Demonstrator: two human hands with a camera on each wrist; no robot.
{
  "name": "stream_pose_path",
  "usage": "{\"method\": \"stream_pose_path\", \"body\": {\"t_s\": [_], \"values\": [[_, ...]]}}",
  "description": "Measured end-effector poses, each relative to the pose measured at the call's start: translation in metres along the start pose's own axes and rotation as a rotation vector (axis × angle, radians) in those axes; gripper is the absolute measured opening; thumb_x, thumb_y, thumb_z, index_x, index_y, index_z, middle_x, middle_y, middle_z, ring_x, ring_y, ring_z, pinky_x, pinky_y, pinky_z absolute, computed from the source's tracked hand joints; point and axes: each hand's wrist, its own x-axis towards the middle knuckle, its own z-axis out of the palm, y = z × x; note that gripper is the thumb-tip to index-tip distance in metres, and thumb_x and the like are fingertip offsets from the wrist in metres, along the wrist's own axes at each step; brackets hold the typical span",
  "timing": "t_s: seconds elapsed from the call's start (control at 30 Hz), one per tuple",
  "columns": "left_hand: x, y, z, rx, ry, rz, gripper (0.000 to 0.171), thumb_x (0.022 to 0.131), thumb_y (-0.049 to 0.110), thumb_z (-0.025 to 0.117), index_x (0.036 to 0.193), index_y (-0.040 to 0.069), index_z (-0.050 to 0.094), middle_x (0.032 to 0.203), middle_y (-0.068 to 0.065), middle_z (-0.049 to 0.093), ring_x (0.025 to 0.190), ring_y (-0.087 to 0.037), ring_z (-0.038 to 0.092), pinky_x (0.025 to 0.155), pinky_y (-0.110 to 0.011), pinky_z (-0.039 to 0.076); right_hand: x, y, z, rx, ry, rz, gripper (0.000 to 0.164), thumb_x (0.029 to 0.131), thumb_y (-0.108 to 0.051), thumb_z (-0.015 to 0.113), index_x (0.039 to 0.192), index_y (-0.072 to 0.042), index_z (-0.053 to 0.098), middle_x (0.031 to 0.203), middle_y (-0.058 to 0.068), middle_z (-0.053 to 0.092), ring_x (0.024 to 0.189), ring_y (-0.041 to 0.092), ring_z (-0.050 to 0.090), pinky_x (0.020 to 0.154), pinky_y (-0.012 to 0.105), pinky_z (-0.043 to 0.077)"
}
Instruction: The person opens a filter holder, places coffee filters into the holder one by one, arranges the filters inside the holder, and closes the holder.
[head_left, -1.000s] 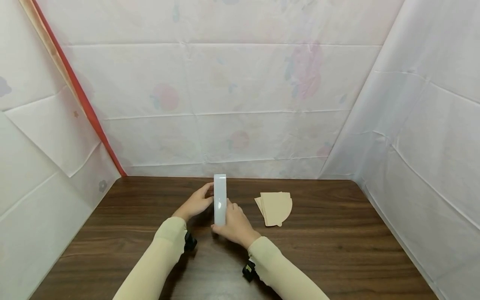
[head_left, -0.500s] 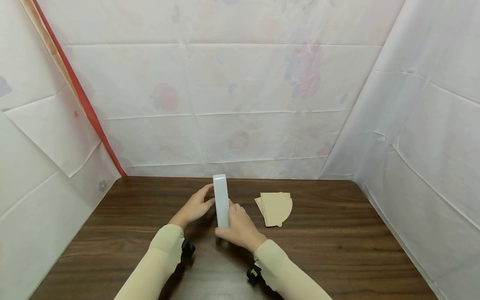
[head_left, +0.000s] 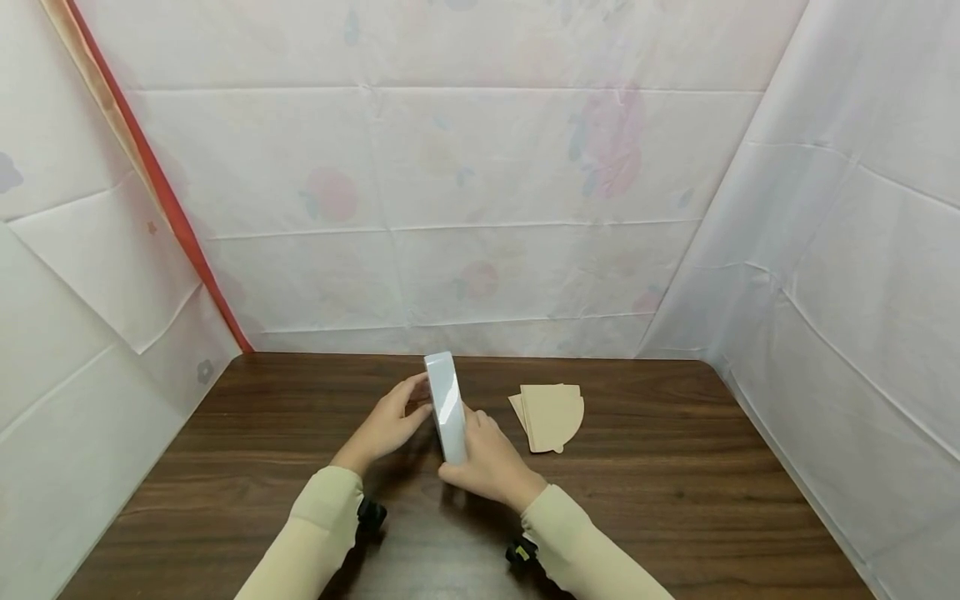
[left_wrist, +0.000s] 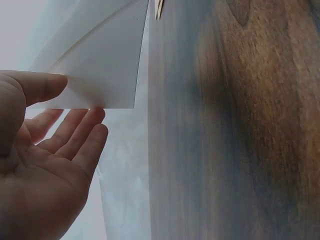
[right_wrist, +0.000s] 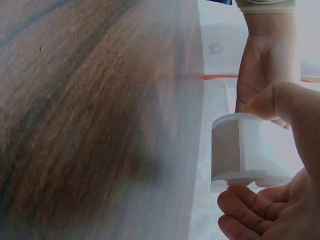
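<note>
A narrow white, partly see-through coffee filter holder (head_left: 447,410) stands tilted between my two hands over the table. My right hand (head_left: 491,461) grips its lower right part, thumb at the near end and fingers along the right side. In the right wrist view the thumb and fingertips close on opposite sides of the holder (right_wrist: 227,147), whose front is curved. My left hand (head_left: 386,423) is at the holder's left side. In the left wrist view its thumb overlaps the holder's smooth panel (left_wrist: 112,75), while the curved fingers of the hand (left_wrist: 57,155) meet the panel's edge.
Several beige fan-shaped paper coffee filters (head_left: 555,417) lie overlapped on the dark wood table (head_left: 675,483), right of my hands. White patterned sheets (head_left: 480,167) hang behind the table and along both sides. A red strip (head_left: 168,208) runs down the left corner.
The holder has gone from nearly upright to leaning, its near end swung right. My right hand has moved right and toward me with it; my left hand has come slightly nearer to me.
</note>
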Motion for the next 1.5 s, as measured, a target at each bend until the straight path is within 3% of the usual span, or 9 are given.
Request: {"method": "stream_pose_path", "body": {"t_s": [0.23,0.6,0.93,1.3,1.5], "values": [[-0.005,0.004,0.001,0.004,0.012,0.003,0.054,0.102,0.008,0.059,0.151,0.002,0.037,0.138,-0.019,0.052,0.127,-0.035,0.052,0.104,-0.051,0.043,-0.005,0.001,-0.006,0.017,-0.015,-0.038,0.095,0.073,-0.03,0.074,0.152,0.003,0.033,0.111,0.006,0.057,0.091,0.014,0.052,0.074,0.027,0.049],[-0.016,0.01,0.006,0.038,0.014,0.056,0.054,0.1,0.018,0.065,0.147,0.005,0.043,0.124,-0.011,0.056,0.116,-0.027,0.058,0.097,-0.042,0.05,-0.021,0.017,-0.02,0.141,-0.076,-0.066,0.086,0.075,-0.022,0.074,0.152,-0.006,0.038,0.114,0.002,0.057,0.095,0.013,0.055,0.074,0.028,0.051],[-0.02,0.015,0.006,0.102,0.041,0.054,0.05,0.097,0.018,0.069,0.142,0.001,0.052,0.113,-0.005,0.057,0.105,-0.021,0.064,0.091,-0.037,0.053,-0.028,0.023,-0.027,0.106,-0.028,-0.087,0.074,0.078,-0.022,0.071,0.147,-0.007,0.047,0.117,0.003,0.06,0.096,0.014,0.059,0.075,0.032,0.052],[-0.027,0.01,0.006,0.073,0.035,0.1,0.037,0.091,0.026,0.077,0.124,0.012,0.068,0.092,0.005,0.056,0.086,-0.009,0.061,0.072,-0.028,0.053,-0.03,0.036,-0.034,0.17,-0.034,-0.135,0.052,0.083,-0.022,0.073,0.132,-0.012,0.06,0.109,-0.003,0.063,0.089,0.01,0.06,0.071,0.027,0.053],[-0.031,0.015,0.005,-0.012,0.02,0.05,0.038,0.089,0.029,0.079,0.123,0.015,0.068,0.098,0.004,0.058,0.092,-0.012,0.062,0.08,-0.028,0.054,-0.031,0.044,-0.041,0.209,-0.087,-0.192,0.046,0.084,-0.022,0.076,0.127,-0.018,0.062,0.113,-0.007,0.065,0.093,0.008,0.06,0.075,0.027,0.052]]}}
